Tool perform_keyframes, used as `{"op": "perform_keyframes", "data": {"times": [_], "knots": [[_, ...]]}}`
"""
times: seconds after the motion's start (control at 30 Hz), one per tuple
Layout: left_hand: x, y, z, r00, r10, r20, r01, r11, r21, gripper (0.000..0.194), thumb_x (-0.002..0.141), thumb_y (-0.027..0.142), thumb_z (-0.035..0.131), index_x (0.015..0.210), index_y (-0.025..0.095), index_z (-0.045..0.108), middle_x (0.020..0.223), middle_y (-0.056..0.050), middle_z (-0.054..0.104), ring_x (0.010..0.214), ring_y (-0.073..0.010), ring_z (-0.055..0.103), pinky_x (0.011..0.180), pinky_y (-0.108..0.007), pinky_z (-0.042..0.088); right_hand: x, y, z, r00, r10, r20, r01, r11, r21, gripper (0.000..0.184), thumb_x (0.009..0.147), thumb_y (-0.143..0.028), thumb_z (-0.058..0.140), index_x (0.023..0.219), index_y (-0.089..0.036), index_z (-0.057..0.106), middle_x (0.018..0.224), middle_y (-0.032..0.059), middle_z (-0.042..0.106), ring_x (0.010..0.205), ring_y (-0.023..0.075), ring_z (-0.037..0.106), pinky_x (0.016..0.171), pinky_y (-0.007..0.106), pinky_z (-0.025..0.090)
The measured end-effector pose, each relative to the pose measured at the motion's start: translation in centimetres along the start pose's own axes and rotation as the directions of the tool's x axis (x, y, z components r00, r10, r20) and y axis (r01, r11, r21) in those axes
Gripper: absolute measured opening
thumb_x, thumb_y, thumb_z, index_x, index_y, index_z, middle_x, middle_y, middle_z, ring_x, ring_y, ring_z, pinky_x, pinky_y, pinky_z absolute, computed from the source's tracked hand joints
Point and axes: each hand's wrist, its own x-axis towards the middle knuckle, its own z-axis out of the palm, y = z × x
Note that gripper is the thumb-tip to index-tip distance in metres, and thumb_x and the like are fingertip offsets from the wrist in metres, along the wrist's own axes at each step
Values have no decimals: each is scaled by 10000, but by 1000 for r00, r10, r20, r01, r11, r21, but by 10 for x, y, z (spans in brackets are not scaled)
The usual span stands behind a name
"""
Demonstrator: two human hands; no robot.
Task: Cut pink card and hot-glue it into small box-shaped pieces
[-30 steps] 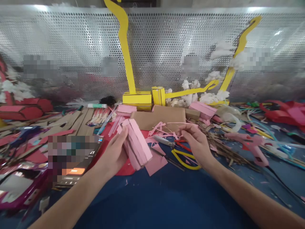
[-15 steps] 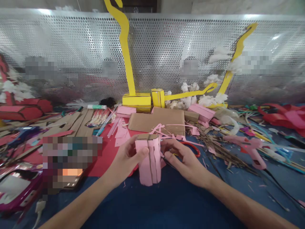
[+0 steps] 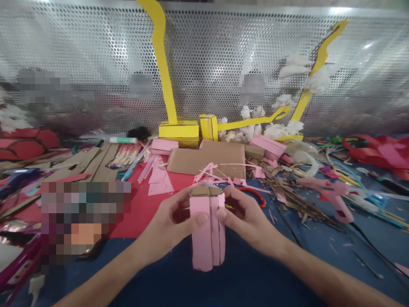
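A small pink paper-covered cardboard box [image 3: 202,238] stands upright between my hands, its brown cardboard top facing me and dark seams running down its front. My left hand [image 3: 174,221] grips its left side, thumb pressed on the front face. On the other side, my right hand [image 3: 244,221] closes on the right edge, thumb on the front and fingers behind. Thin pink paper strips [image 3: 209,168] lie just beyond the box. Red-handled scissors [image 3: 255,194] lie behind my right hand, partly hidden by it.
Behind are a brown cardboard piece [image 3: 207,162], yellow box shapes [image 3: 179,130] and a perforated metal panel [image 3: 204,55]. A pink glue gun [image 3: 332,194] with a black cord lies right. Red paper [image 3: 134,213], cardboard strips [image 3: 99,160] and a pixelated patch are left.
My right hand has come in from beside the pink box to hold its right edge. The box sits slightly lower and further right in view, and the camera has tilted down.
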Motion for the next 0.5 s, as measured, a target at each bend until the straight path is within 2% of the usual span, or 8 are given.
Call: {"op": "perform_keyframes", "data": {"times": [0.13,0.3,0.5], "knots": [[-2,0,2,1000,18,21,-18,1000,-8,405,951,264,699,1347,287,620,1411,-66,654,1259,-244,644,1037,-345,546,-1,-2,1,1000,0,-24,0,1000,-2,243,931,-444,700,1027,-223,668,1025,56,682,872,172,630,797,305,540],[-5,2,8,998,70,11,-70,998,-12,416,937,252,710,1342,295,627,1355,-63,689,1228,-253,667,1018,-360,563,-4,-2,2,997,-49,-56,47,998,-35,228,923,-444,701,932,-224,641,879,26,622,796,171,608,720,298,534],[-12,-2,7,992,128,-16,-126,989,82,559,900,213,739,1416,334,563,1346,-63,689,1203,-265,679,988,-369,581,-9,-7,3,985,-156,-72,147,982,-120,268,921,-491,684,942,-234,612,871,27,568,780,184,545,720,330,524]]}}
